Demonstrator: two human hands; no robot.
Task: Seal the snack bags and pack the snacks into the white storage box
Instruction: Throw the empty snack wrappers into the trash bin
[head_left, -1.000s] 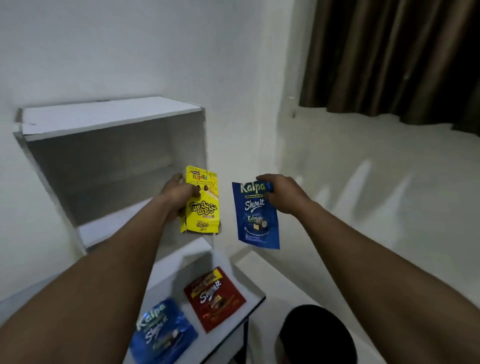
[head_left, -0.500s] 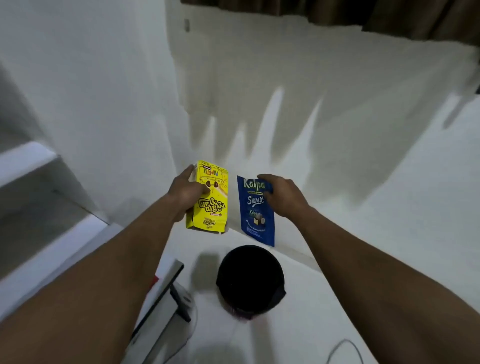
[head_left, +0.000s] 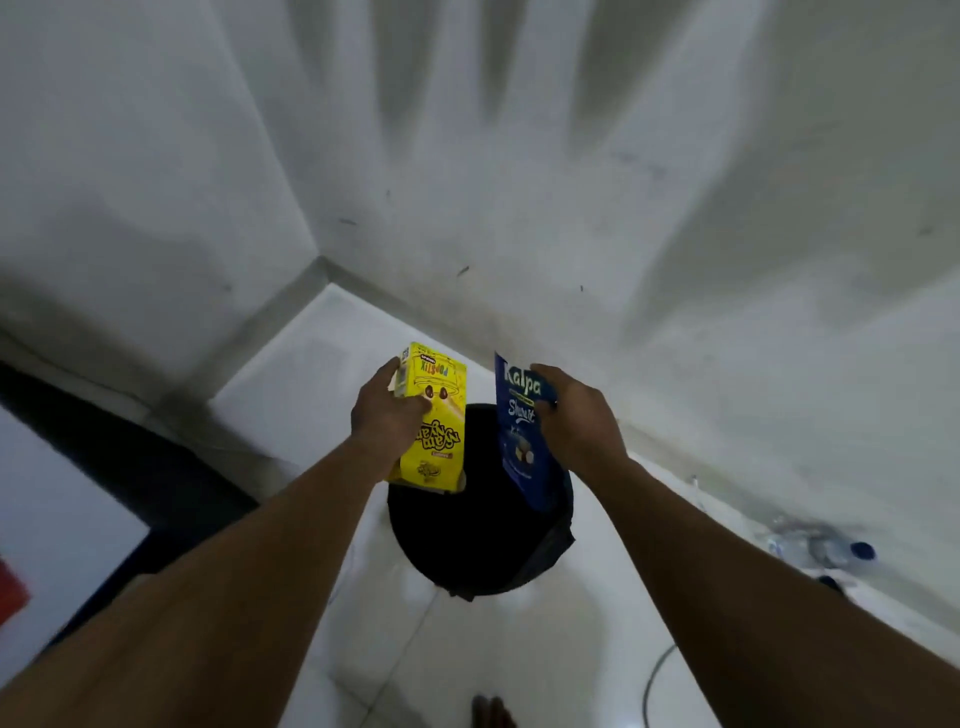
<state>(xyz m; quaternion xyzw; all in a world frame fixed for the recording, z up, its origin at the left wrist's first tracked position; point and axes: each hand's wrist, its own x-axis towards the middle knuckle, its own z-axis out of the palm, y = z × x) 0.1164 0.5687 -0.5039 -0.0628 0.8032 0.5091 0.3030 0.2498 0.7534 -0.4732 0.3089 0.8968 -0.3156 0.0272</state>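
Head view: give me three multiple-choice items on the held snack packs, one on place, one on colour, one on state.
1. Over what are the two packs held?
A. a white shelf
B. a black bin
C. a table

2. What colour is the pack in the left hand?
A. red
B. blue
C. yellow

3. What is the right hand doing?
A. hanging empty
B. pinching the blue Kalpa pouch near its top
C. pressing the floor

Answers: 1 B, both packs overlap the bin's dark mouth. 2 C, the yellow box sits in that hand's grip. 3 B, its fingers curl over the pouch's upper edge.
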